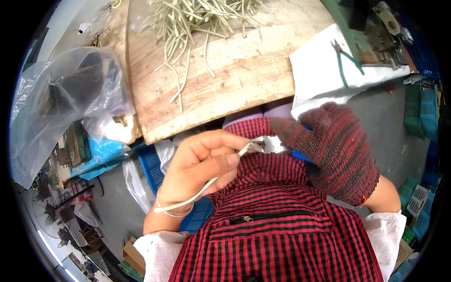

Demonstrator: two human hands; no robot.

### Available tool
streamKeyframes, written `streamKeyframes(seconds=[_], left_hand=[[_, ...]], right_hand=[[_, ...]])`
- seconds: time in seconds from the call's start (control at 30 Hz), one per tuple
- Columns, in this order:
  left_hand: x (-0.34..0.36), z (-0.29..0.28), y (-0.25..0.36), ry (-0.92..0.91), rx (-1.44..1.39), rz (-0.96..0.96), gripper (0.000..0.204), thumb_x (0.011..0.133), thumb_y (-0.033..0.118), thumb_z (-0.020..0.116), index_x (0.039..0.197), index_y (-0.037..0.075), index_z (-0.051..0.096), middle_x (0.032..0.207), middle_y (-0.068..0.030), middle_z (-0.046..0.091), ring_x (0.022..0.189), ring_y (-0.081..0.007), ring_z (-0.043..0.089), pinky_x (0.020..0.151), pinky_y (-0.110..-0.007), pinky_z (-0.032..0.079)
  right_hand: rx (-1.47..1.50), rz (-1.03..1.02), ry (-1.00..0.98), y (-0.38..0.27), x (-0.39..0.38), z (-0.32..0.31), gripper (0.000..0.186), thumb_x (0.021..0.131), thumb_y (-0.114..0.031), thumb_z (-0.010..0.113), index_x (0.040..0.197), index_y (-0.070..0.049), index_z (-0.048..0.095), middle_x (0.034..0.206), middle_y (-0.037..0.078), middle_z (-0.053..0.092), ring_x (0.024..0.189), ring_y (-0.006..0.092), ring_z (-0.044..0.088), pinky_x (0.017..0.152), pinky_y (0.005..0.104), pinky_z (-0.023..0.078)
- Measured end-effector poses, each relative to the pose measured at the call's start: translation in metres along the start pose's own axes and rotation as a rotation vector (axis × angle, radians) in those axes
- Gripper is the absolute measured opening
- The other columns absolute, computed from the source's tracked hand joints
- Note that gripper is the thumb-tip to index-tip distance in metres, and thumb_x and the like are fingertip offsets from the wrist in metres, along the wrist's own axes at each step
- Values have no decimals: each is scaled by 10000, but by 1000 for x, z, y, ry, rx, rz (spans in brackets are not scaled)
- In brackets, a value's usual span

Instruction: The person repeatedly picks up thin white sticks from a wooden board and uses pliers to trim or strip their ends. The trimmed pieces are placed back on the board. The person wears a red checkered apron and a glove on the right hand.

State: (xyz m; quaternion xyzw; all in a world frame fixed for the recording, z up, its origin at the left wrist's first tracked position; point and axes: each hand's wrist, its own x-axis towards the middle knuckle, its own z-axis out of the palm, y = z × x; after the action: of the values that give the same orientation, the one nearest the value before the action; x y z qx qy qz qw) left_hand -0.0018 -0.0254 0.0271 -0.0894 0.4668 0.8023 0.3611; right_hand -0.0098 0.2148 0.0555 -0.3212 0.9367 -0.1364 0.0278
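My bare left hand (199, 162) pinches a short pale cord (206, 187) between thumb and fingers, and its loose end hangs down past my wrist. In a red-and-black knitted glove, my right hand (331, 148) is closed round a hand tool that looks like pliers (272, 144), with blue handles and silver jaws. The jaws meet the upper end of the cord beside my left fingertips; whether they bite on it I cannot tell. Both hands are above my checked apron, just off the table's near edge. The glove mostly hides the handles.
A pile of similar pale cords (188, 19) lies on the wooden table (235, 70), several strewn toward me. Green-handled pliers (345, 63) rest on a white sheet (312, 61) at the right. A clear plastic bag (70, 94) stands at the left. Blue and green crates (420, 110) are far right.
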Motion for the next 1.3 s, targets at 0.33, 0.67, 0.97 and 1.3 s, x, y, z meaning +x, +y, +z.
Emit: streamKeyframes(seconds=[0.33,0.67,0.97,1.3], left_hand=[[2,0,1,-108,140,-192,260,796,-135,599,1054,-147,629,619,-45,582,450,-29,358,414,-200,216],[-2,15,0,25,217,-114,256,797,-117,609,1050,-153,629,654,-72,614,464,-37,384,421,-206,232],[-3,7,-7,-108,96,-68,267,799,-92,606,1055,-166,618,701,-94,653,454,-18,391,399,-196,225],[51,-35,2,268,729,418,71,890,58,599,929,-1,596,770,-36,579,643,-110,546,567,-241,423]], right_hand=[[-186,-352,92,31,5,-3,270,688,-269,762,955,-255,727,733,-16,610,642,164,582,616,343,440],[-212,-303,166,30,-2,7,224,697,-296,750,920,-300,730,719,-25,598,638,155,577,569,315,410],[310,-251,192,38,-16,50,328,683,-203,729,1009,-232,707,745,22,591,649,215,571,589,359,424],[327,317,325,39,-38,60,540,665,-17,696,1181,-153,616,913,71,621,769,261,597,720,385,488]])
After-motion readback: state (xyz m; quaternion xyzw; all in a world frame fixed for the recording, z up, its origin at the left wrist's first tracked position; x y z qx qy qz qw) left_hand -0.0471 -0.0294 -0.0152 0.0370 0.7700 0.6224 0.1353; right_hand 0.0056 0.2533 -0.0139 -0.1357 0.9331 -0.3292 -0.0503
